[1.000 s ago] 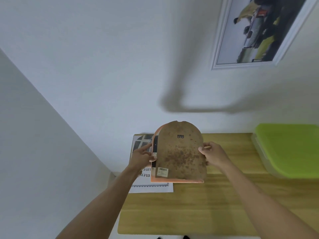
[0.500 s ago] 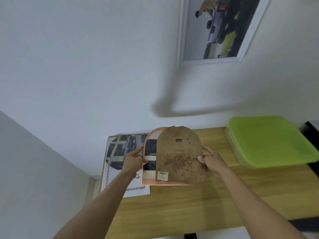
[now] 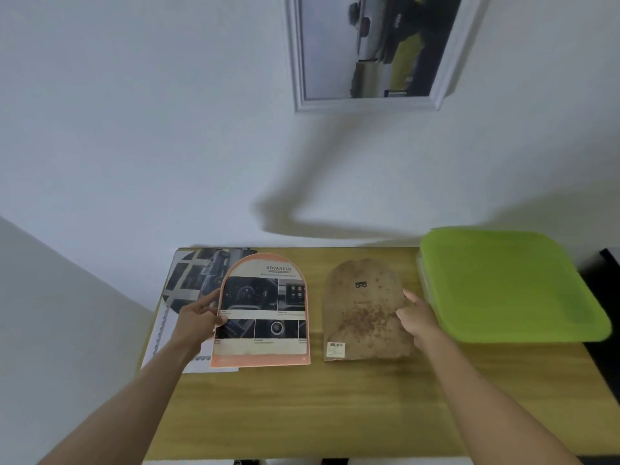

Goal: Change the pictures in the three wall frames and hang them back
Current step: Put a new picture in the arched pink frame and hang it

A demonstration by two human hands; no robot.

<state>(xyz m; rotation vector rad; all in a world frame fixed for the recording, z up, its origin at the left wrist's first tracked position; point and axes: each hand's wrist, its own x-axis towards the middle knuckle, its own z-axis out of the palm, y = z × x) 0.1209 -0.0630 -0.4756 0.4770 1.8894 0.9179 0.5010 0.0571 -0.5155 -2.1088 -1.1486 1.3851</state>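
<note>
Orange-rimmed arched frame (image 3: 261,312) pinched at its left edge by the left hand (image 3: 198,322), its picture headed "ADVANCED" over dashboard photos. Right hand (image 3: 419,318) grips the brown speckled backing board (image 3: 365,310) by its right edge, a barcode sticker (image 3: 335,349) at the lower corner; board and frame sit apart above the wooden table (image 3: 335,414). Printed sheets (image 3: 191,280) lie under the frame, a green tray (image 3: 510,283) just right, a white-framed picture (image 3: 372,48) on the wall.

Both forearms bare, no sleeves in view; left hand (image 3: 198,318) and right hand (image 3: 419,318) ungloved.
</note>
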